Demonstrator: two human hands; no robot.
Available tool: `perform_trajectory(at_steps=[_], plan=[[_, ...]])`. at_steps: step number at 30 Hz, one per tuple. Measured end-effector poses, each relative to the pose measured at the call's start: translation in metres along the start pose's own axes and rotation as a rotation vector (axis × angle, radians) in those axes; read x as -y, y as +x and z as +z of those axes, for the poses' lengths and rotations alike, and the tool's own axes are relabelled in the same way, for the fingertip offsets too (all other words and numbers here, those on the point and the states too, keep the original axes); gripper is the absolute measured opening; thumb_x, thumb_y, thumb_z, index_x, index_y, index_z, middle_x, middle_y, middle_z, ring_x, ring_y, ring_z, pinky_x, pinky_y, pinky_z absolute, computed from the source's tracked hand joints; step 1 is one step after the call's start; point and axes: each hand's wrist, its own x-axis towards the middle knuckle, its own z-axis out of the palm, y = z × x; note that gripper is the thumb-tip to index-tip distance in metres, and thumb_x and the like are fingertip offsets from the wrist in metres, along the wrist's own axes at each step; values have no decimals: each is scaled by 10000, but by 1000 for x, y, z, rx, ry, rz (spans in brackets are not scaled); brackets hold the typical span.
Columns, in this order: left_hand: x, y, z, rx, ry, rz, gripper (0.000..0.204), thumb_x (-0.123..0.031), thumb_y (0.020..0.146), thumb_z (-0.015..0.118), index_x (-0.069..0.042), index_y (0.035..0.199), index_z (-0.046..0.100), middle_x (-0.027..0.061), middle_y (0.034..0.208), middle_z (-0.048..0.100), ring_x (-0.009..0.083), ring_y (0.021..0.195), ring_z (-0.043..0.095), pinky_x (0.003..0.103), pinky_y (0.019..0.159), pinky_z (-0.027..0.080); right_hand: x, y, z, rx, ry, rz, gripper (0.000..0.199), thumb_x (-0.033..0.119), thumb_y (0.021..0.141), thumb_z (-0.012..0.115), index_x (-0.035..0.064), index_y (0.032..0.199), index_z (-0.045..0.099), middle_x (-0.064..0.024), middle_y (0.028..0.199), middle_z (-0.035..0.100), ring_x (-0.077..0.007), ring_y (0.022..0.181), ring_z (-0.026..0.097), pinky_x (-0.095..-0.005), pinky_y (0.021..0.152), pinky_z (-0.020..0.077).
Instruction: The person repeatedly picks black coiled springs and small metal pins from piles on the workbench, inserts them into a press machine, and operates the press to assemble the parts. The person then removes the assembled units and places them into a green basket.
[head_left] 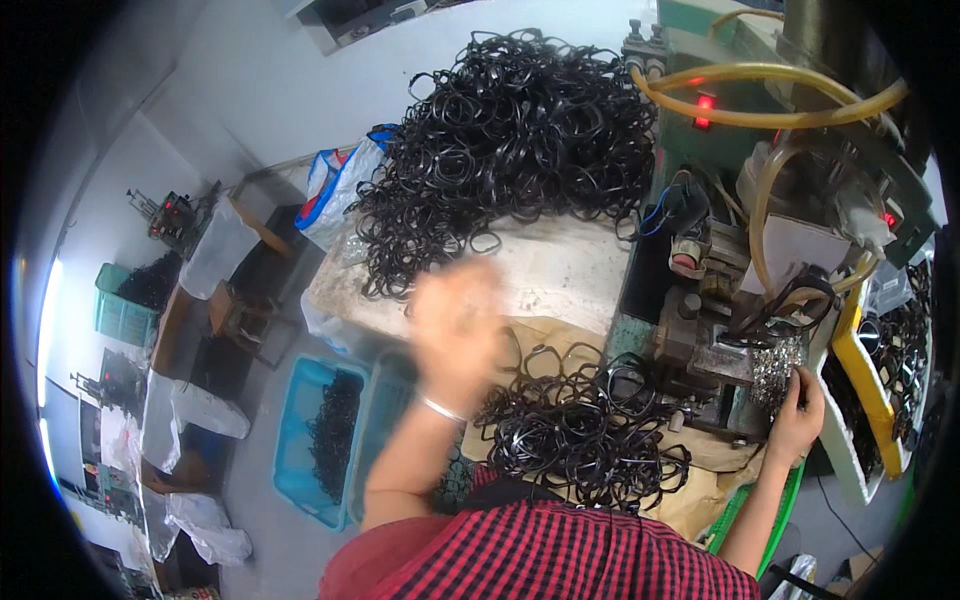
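My left hand (455, 315) is smeared by motion over the front edge of the white work surface (570, 270), and its fingers cannot be made out. Beyond it rises a large heap of thin glossy black loops (530, 130). A smaller pile of black loops (570, 430) lies on brown paper close to my body. At the right, my right hand (798, 415) is closed beside the bench machine (700, 345), fingertips by a patch of shiny metal shavings (775, 370). What it grips, if anything, is hidden. Several black loops (790, 310) hang on the machine above it.
A blue crate (290, 450) with black pieces stands at lower left. Yellow hoses (770, 100) curve above the machine. White and yellow trays (880, 430) of parts sit at far right, with a green basket (785, 520) below my right forearm. Other machines line the left wall.
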Motion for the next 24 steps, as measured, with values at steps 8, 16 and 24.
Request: perform_trajectory(at_steps=[8, 16, 24], plan=[[200, 64, -51, 448, 633, -559, 138, -138, 801, 656, -64, 899, 720, 125, 892, 708, 296, 854, 670, 372, 791, 510, 34, 15, 13, 100, 201, 76, 171, 71, 860, 676, -35, 993, 684, -95, 943, 694, -156, 892, 637, -274, 832, 480], [239, 38, 17, 842, 744, 142, 185, -42, 675, 646, -140, 815, 717, 103, 1007, 517, 295, 999, 538, 389, 821, 476, 22, 10, 7, 157, 189, 167, 139, 26, 838, 666, -11, 971, 673, -63, 902, 678, -120, 854, 608, -257, 807, 469], [209, 52, 17, 648, 524, 137, 142, -45, 704, 684, -99, 829, 724, 83, 829, 553, 277, 876, 590, 396, 758, 492, 14, -17, -37, 47, 245, 198, 132, 6, 869, 630, -29, 985, 682, -51, 937, 675, -114, 878, 605, -244, 819, 467]])
